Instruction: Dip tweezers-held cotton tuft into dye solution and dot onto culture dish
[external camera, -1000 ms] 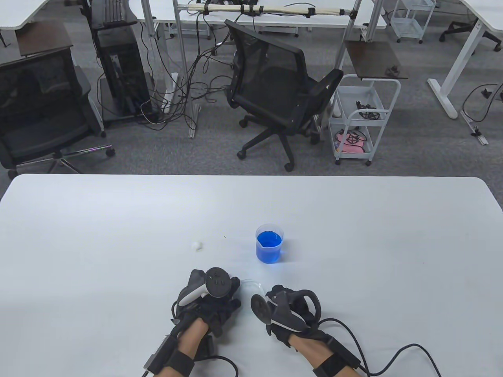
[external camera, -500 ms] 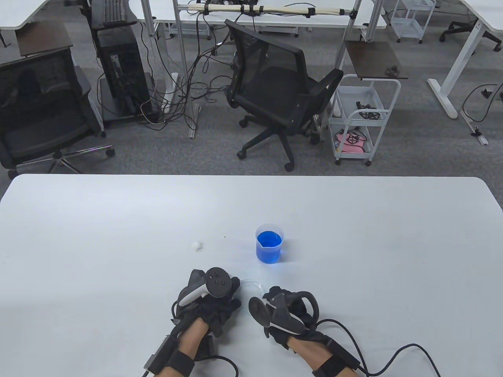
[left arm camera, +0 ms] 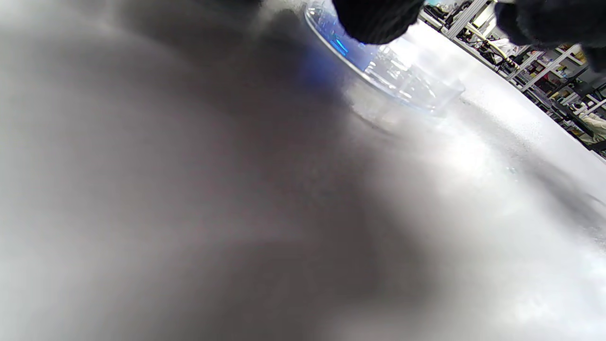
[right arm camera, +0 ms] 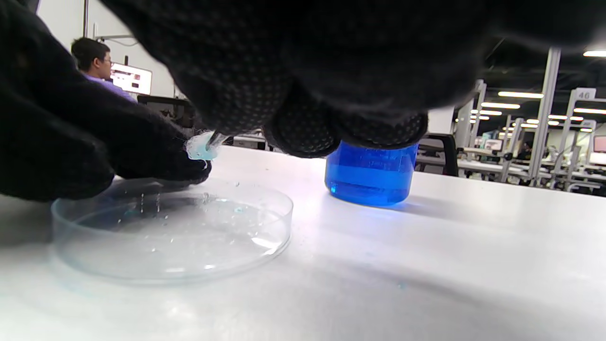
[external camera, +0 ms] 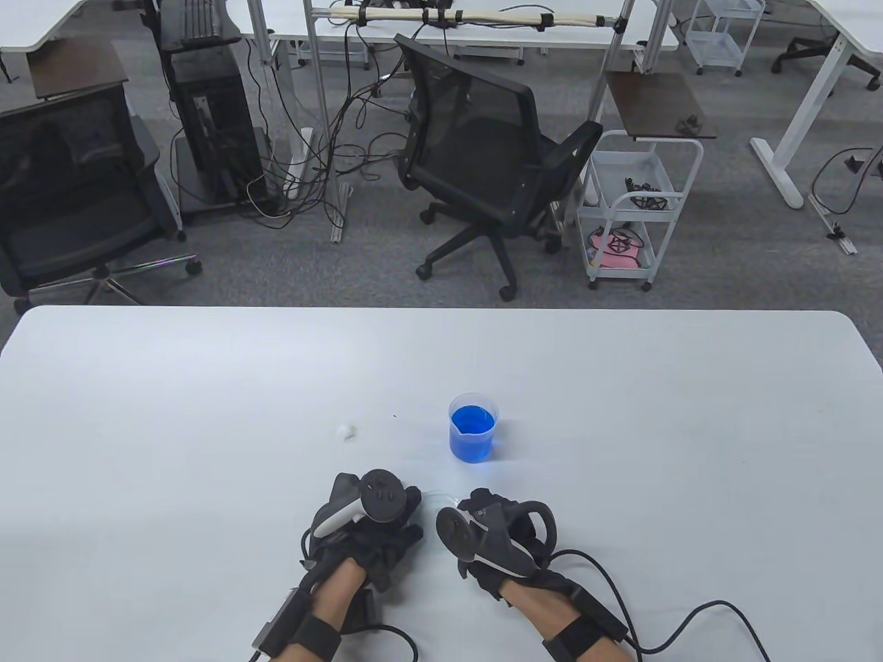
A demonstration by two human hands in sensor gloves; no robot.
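A clear culture dish [right arm camera: 170,232] lies on the white table, with small blue specks and droplets inside; in the table view only its rim [external camera: 441,498] shows between the hands. My left hand [external camera: 407,514] holds the dish by its left rim [right arm camera: 61,208]. My right hand [external camera: 476,502] pinches tweezers [right arm camera: 217,139], mostly hidden under its fingers [right arm camera: 303,132]. The tip holds a pale blue cotton tuft [right arm camera: 200,147] just above the dish's far rim. A beaker of blue dye [external camera: 472,427] stands behind the dish, also in the right wrist view [right arm camera: 371,175].
A loose white cotton tuft [external camera: 345,432] lies on the table to the left of the beaker. Glove cables [external camera: 690,614] trail off the near edge. The left wrist view is mostly blurred and shows the dish [left arm camera: 393,71] close by.
My right hand has shifted slightly left and forward, closer over the dish. My left hand, the dish and the beaker have stayed put.
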